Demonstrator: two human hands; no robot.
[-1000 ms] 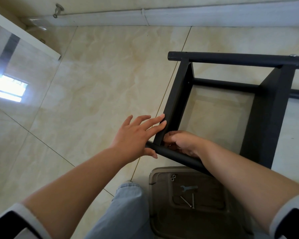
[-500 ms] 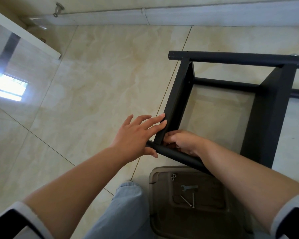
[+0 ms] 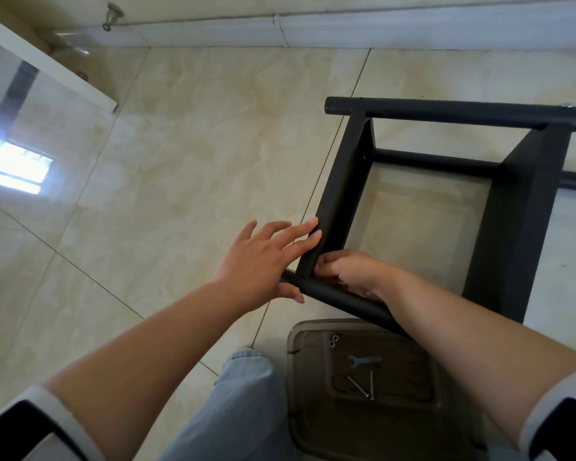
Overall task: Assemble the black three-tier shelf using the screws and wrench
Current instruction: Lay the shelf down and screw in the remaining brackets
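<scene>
evidently the left hand [image 3: 260, 261], fingers spread, braces the black shelf [image 3: 340, 194] corner while the right hand [image 3: 350, 272] curls at the joint, seemingly seating a screw.

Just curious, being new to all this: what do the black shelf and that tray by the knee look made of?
The shelf looks like matte black-coated board on round tubes, metal perhaps; no grain shows. The tray seems smoky translucent plastic, glossy at its rim.
</scene>
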